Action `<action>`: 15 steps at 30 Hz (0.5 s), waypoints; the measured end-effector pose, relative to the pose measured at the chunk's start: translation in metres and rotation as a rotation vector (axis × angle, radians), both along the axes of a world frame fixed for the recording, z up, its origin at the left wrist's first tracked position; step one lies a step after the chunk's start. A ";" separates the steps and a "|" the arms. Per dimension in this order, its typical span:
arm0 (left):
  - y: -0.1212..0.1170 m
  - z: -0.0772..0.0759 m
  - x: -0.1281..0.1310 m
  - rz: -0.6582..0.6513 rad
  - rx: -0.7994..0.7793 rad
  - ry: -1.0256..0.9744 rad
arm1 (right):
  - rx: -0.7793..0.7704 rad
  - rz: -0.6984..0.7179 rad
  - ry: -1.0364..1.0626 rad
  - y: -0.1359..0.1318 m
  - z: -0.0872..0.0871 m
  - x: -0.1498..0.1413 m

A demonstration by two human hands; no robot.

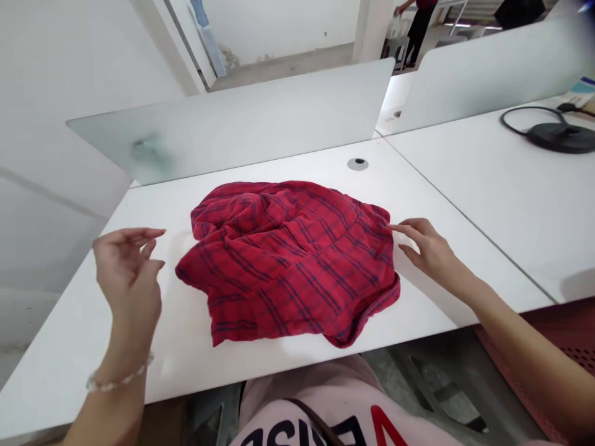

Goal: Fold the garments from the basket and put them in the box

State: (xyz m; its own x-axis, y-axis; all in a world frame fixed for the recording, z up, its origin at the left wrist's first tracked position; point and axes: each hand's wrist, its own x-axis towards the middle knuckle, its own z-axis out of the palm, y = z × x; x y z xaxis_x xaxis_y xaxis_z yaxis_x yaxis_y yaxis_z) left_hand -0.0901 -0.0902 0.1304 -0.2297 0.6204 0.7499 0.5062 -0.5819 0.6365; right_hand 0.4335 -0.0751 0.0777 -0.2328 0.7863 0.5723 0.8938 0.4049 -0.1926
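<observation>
Head view: the plaid garment (297,260) stretches longest left to right.

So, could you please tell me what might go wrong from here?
The red plaid garment lies bunched, so a pull could deepen its creases. It lies near the front edge of the white desk, so a tug might drag it over. The bracelet on the left wrist could snag a fold.
</observation>
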 end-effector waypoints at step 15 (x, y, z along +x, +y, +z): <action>-0.047 -0.071 0.070 -0.312 -0.170 0.948 | -0.007 0.141 0.063 0.046 0.018 -0.017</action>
